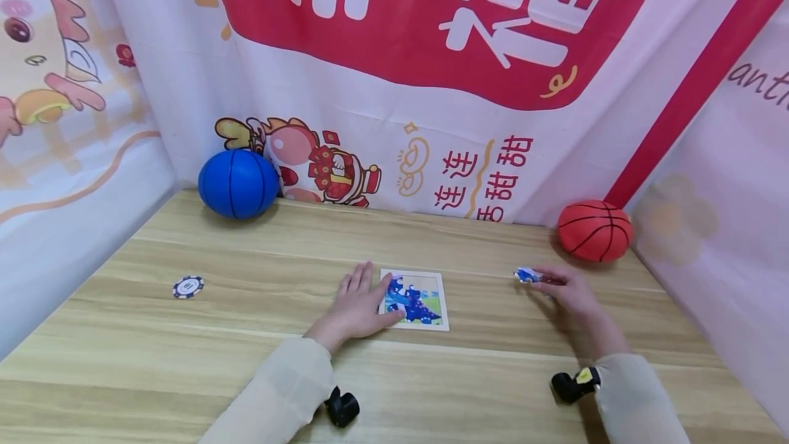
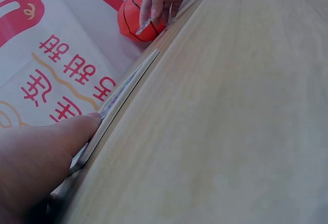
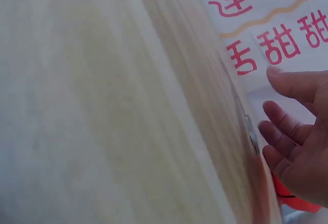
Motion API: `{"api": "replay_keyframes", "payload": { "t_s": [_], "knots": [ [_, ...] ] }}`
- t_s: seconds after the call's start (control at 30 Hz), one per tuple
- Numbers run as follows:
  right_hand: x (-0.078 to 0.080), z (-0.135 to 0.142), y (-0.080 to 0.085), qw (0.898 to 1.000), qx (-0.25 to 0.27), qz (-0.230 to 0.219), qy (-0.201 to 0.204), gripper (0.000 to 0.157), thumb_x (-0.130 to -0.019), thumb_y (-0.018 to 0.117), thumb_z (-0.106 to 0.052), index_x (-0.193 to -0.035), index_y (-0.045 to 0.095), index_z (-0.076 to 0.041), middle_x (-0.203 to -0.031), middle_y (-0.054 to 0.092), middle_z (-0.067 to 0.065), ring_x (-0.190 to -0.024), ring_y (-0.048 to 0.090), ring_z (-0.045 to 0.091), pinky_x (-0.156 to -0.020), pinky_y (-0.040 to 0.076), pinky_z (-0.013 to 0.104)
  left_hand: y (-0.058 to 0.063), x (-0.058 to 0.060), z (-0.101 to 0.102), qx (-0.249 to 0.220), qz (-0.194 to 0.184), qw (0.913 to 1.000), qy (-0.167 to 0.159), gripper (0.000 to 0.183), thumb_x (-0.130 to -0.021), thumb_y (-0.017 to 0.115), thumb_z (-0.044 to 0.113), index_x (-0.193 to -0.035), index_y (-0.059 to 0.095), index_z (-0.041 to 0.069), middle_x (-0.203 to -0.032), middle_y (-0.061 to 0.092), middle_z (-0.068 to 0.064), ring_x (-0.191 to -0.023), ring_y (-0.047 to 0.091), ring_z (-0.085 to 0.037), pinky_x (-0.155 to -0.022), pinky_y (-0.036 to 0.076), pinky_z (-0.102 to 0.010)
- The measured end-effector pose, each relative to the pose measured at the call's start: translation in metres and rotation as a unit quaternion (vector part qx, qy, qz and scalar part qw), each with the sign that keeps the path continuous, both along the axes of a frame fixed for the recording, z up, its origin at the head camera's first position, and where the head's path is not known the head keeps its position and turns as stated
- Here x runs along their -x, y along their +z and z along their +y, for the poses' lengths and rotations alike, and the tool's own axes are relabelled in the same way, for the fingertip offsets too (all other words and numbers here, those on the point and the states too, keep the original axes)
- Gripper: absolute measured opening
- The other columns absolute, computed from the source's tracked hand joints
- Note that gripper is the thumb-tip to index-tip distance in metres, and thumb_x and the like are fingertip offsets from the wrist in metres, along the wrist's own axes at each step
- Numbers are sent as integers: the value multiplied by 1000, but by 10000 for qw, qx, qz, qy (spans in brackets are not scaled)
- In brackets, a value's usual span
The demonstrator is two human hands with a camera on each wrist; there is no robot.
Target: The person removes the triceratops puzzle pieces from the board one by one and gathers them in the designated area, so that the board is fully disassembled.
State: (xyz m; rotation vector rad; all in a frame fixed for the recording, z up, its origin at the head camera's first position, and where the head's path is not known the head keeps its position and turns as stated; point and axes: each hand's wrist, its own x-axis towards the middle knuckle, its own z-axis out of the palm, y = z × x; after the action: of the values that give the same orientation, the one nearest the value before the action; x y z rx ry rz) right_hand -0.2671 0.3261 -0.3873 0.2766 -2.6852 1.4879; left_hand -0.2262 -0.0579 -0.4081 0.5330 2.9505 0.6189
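Note:
My left hand [image 1: 357, 307] lies with fingers extended on the table at the left side of a white-framed jigsaw puzzle [image 1: 445, 300], its thumb over the frame. Blue pieces form part of a picture inside, with a pale green area at the right. In the left wrist view the thumb [image 2: 77, 131] rests at the frame's edge. Off to the right, my right hand [image 1: 570, 290] pinches a blue and white puzzle piece [image 1: 526, 275] between thumb and fingertips. Beneath its fingers, in the right wrist view, a small flat piece [image 3: 251, 131] lies on the table.
A blue ball [image 1: 238, 183] stands at the table's back left corner and a red ball [image 1: 594, 230] at the back right, close behind my right hand. On the left lies a round chip [image 1: 188, 286]. Printed curtains [image 1: 401, 108] border the wooden table [image 1: 468, 389].

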Motion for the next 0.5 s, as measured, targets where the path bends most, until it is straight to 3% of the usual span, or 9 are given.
{"api": "replay_keyframes", "payload": {
  "t_s": [0.27,0.5],
  "knots": [
    [6,3,-18,9997,224,73,14,38,-76,61,2,-109,50,17,-91,58,24,-74,53,2,-66,42,15,-1,1,0,0,15,10000,-17,78,-77,41,63,-137,24,16,-141,0,-18,-127,-6,-31,-99,-2,-46],
    [7,-3,-16,9942,-1058,52,-169,32,-78,64,-8,-106,58,5,-98,58,19,-88,50,24,-78,38,33,-2,1,0,9,24,10000,-20,78,-77,41,63,-137,24,16,-141,0,-18,-127,-6,-31,-99,-2,-46]
  ]
}}
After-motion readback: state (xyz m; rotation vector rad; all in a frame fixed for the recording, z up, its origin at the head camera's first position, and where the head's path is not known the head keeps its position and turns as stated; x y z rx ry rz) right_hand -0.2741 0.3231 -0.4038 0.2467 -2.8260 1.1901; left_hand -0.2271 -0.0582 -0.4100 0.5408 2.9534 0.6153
